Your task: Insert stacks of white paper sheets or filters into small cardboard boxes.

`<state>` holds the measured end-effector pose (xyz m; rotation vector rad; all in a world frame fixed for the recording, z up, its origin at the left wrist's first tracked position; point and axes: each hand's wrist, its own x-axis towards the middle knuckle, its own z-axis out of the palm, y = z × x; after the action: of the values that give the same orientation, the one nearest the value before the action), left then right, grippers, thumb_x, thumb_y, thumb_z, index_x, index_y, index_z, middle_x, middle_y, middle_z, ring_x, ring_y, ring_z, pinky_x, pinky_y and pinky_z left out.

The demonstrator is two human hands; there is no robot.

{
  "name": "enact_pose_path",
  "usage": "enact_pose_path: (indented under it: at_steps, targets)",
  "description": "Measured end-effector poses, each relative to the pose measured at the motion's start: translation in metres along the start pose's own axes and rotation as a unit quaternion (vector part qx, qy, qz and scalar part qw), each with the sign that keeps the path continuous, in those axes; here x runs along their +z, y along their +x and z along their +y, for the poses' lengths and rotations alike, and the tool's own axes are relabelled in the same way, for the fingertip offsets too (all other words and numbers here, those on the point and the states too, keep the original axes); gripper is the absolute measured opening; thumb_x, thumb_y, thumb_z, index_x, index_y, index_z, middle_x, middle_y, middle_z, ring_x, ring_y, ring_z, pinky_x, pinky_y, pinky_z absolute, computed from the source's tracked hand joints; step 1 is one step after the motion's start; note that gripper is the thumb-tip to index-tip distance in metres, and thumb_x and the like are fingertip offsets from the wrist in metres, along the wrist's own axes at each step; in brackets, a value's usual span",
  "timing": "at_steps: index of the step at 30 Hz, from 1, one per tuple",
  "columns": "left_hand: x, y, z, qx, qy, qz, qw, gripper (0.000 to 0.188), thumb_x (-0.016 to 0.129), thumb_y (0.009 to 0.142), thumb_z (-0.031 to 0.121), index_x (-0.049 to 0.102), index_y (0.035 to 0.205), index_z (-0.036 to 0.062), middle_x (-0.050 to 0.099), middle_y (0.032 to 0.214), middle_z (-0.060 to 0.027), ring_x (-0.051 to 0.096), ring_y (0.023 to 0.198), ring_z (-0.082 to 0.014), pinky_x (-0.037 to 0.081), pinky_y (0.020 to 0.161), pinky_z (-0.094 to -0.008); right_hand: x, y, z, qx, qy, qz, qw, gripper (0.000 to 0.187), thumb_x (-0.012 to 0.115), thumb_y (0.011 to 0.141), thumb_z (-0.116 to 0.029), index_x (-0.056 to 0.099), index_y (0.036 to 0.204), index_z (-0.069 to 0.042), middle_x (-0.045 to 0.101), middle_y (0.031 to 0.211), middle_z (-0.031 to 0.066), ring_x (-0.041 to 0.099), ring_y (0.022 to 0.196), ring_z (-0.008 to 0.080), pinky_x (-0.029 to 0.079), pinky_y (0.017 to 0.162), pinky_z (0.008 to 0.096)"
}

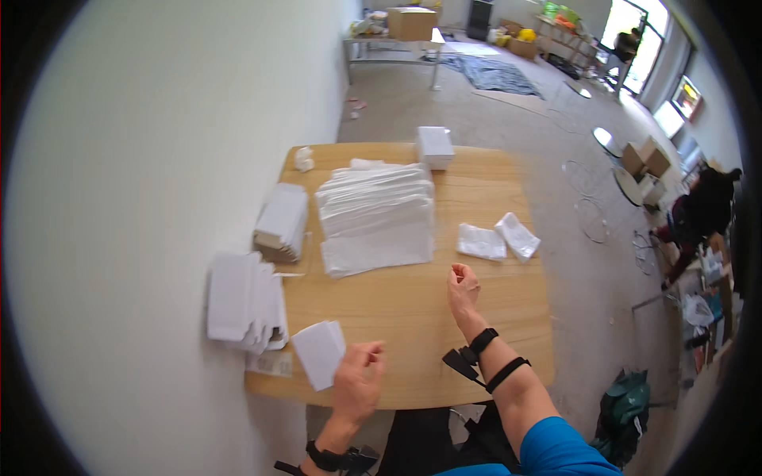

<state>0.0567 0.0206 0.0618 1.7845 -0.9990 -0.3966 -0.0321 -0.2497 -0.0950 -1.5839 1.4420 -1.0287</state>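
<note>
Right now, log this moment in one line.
left hand: beside flat white cards | right hand: near white packets | table: layered white stack

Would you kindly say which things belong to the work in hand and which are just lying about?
Probably the work:
flat white pieces beside the left hand
two small white packets beyond the right hand
layered white pile
stacked white cartons

Apparently just lying about:
dark green bundle on the floor
brown box on the far table
dark sheet

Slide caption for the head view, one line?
Left hand beside flat white cards, right hand near two white packets, over a wooden table with layered white sheets.
</note>
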Motion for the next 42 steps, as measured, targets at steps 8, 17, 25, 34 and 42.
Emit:
enact_pose_path:
  at_steps: [8,17,25,34,42]
  targets:
    - [0.121,-0.015,-0.036,-0.085,-0.020,-0.186,0.979,0.023,0.068,0.089,0.012,0.067,0.110,0.0008,0.069,0.099,-0.0133,0.069,0.087,-0.0234,0.055,0.077,-0.0337,-0.048,0.125,0.009,-0.272,-0.292,-0.029,0.917,0.023,0.056,0.087,-0.004,0.068,0.107,-0.004,0.070,0.101,0.0151,0.063,0.104,0.0308,0.050,0.089,0.0416]
    - [0.132,-0.022,-0.078,-0.091,-0.016,-0.226,0.970,0.019,0.064,0.090,0.011,0.067,0.108,0.0057,0.065,0.094,-0.0104,0.065,0.083,-0.0286,0.053,0.073,-0.0366,-0.021,0.206,0.008,-0.239,-0.539,-0.245,0.769,0.022,0.067,0.082,-0.005,0.068,0.103,-0.008,0.073,0.105,0.0113,0.064,0.109,0.0303,0.050,0.092,0.0412]
    - [0.137,-0.018,-0.071,-0.093,0.033,-0.209,0.973,0.017,0.069,0.089,0.014,0.069,0.104,0.0061,0.065,0.087,-0.0070,0.065,0.072,-0.0192,0.053,0.066,-0.0315,-0.020,0.216,-0.002,-0.175,-0.562,-0.377,0.715,0.034,0.083,0.069,-0.016,0.076,0.102,-0.011,0.074,0.100,0.0100,0.065,0.109,0.0283,0.048,0.095,0.0427]
    - [0.134,-0.016,-0.077,-0.156,-0.034,-0.241,0.957,0.038,0.072,0.088,0.020,0.061,0.122,0.0078,0.067,0.098,-0.0098,0.066,0.081,-0.0228,0.053,0.074,-0.0346,-0.059,0.180,-0.008,-0.295,-0.416,-0.348,0.787,0.017,0.073,0.070,-0.010,0.069,0.087,-0.009,0.072,0.091,0.0117,0.066,0.098,0.0316,0.048,0.087,0.0457]
    - [0.110,0.069,-0.009,0.067,-0.003,-0.138,0.988,0.103,0.085,0.074,0.040,0.028,0.149,-0.0026,0.041,0.147,-0.0230,0.032,0.140,-0.0400,0.027,0.116,-0.0475,-0.138,0.083,-0.095,-0.333,-0.226,-0.490,0.774,0.020,0.070,0.069,-0.005,0.063,0.088,-0.004,0.066,0.082,0.0151,0.063,0.086,0.0361,0.050,0.074,0.0447]
